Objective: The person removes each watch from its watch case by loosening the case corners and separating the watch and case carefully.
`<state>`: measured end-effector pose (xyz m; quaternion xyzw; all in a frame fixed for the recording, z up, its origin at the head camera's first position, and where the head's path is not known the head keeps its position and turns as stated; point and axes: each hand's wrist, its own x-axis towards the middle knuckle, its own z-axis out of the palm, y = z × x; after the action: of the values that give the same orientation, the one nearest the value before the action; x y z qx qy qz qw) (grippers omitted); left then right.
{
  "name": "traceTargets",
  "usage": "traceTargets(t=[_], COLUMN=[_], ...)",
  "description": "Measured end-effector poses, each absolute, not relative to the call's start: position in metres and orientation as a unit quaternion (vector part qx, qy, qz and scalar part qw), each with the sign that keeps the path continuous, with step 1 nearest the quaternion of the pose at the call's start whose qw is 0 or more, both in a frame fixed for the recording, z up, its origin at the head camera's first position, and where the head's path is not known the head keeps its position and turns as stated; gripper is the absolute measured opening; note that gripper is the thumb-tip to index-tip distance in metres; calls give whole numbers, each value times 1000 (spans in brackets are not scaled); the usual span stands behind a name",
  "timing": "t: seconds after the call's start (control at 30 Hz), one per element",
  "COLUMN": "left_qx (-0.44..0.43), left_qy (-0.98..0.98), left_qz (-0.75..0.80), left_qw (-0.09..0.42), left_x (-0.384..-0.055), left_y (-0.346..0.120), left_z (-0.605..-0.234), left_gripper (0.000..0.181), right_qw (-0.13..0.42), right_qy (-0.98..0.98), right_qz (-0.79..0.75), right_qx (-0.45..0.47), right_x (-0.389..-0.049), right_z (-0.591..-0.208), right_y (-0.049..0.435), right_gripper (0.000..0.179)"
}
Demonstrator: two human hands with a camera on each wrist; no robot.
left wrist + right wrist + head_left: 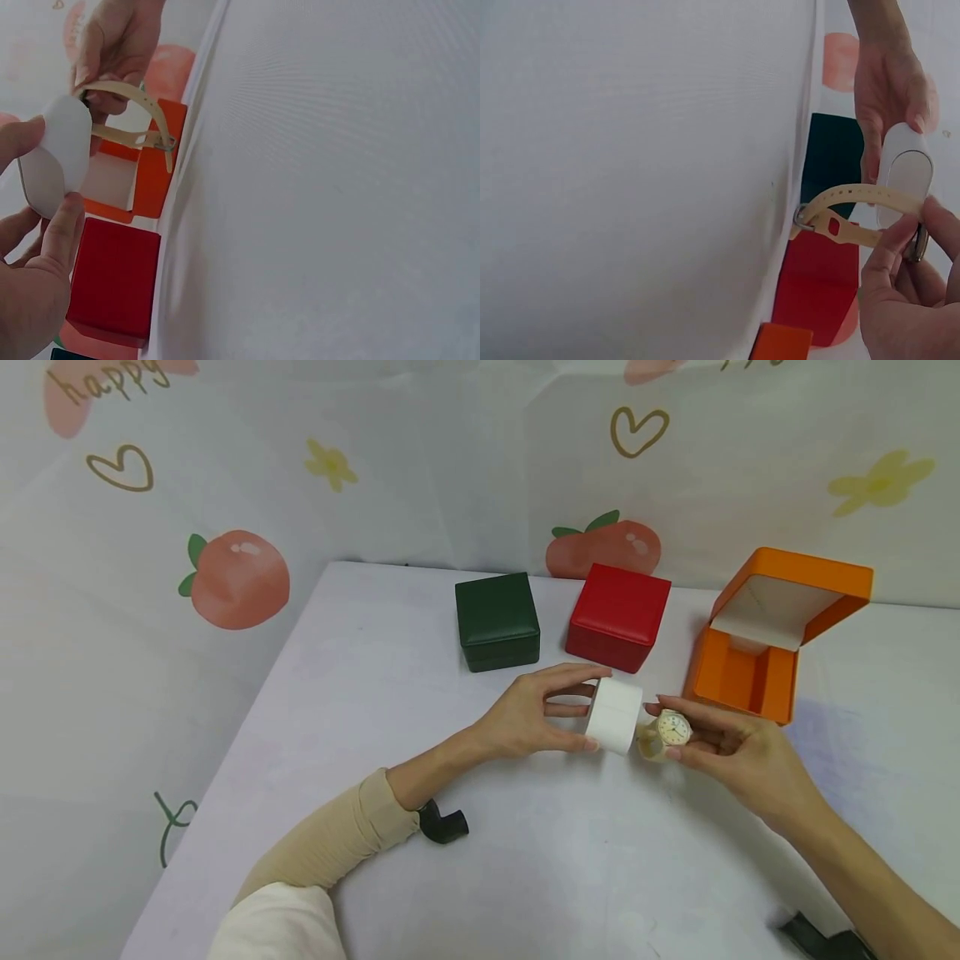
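Note:
A white, rounded watch cushion (pixel 617 714) is held between the thumb and fingers of my left hand (pixel 517 718), above the table. Just to its right, my right hand (pixel 753 768) pinches a cream wristwatch (pixel 674 727) by its case, dial facing the head camera. The strap (pixel 859 192) is buckled into a loop, as the right wrist view shows. Seen from the left wrist, the cushion (pixel 64 161) has a smooth oval end and the watch loop stands close to it. Whether watch and cushion touch I cannot tell.
Beyond the right hand stands an orange box (pixel 821 568) with its lid raised and a divided inside. A red box (pixel 621 602) and a dark green box (pixel 497 614), both closed, stand at the back edge. Black wrist-camera mounts (pixel 444 823) show by each forearm.

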<state>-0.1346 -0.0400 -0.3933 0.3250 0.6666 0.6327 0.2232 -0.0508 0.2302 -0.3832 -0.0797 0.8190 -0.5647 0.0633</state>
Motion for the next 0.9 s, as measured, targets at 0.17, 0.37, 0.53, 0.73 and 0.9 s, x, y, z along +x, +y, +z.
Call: traceTargets(t=[0.17, 0.37, 0.53, 0.73, 0.9], left_qx=[332, 327, 327, 334, 330], left_qy=[668, 671, 675, 678, 683], left_qz=[630, 629, 626, 617, 613], left_qw=[218, 216, 213, 219, 221], left_x=[-137, -139, -144, -147, -149], left_y=[-37, -32, -25, -15, -8], left_z=[-393, -391, -390, -390, -386], left_gripper=[74, 74, 74, 73, 74], right_qw=[72, 101, 110, 125, 128], right_qy=[821, 808, 815, 816, 818], right_qz=[-559, -571, -561, -560, -558], right_qx=[-90, -102, -99, -69, -59], right_x=[-44, -36, -30, -25, -22], right_z=[-379, -377, -376, -376, -376], right_y=[231, 234, 236, 237, 238], right_gripper=[54, 55, 50, 47, 46])
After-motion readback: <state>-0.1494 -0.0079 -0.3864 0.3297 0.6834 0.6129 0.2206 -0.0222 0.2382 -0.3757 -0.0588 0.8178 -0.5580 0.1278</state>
